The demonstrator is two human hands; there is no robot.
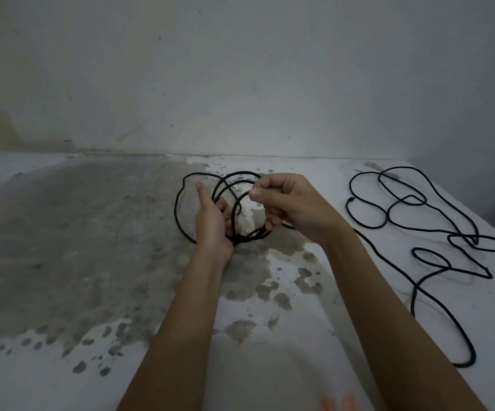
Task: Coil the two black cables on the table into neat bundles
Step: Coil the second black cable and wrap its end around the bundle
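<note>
I see left hand [210, 223] gripping coil [176, 207] at its crossing, mid table [62, 232]; right hand [290, 209] pinching its next loop. Loose cable [413, 301] lies right. Likely light, limp, springy: hold the crossing.

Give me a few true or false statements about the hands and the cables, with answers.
1. The left hand and right hand both hold the coil. True.
2. The loose cable lies to the left of the hands. False: it lies to their right.
3. The loose cable is already bundled. False: it sprawls in open loops.
4. The table has grey stains. True.
</note>
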